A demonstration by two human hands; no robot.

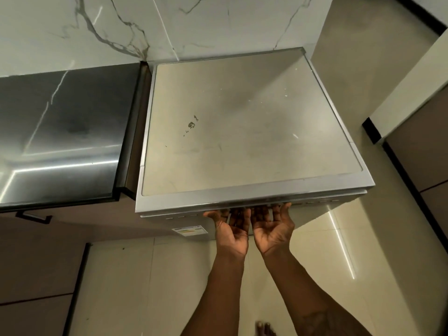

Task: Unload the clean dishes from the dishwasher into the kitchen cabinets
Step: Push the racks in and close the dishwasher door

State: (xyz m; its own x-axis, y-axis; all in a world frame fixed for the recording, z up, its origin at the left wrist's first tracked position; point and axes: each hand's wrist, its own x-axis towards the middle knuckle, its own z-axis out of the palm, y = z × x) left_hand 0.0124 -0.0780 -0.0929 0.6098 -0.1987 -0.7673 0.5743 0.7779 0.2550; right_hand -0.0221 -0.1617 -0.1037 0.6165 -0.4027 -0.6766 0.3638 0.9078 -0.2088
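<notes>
Head view looked down on the silver dishwasher [242, 132], which stood against the marble wall [206, 25], just right of the dark countertop [60, 132]. At the middle of its front top edge the left hand [231, 230] and right hand [272, 226] sat side by side, palms up. Their fingers were nearly straight, tips tucked under the lip, holding nothing.

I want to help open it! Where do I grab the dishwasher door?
Grab under the front lip of the dishwasher, coming from the front with palms up, as the left hand and right hand do. Its top is flat with no knob; the gap under that lip is the only hold showing.
</notes>
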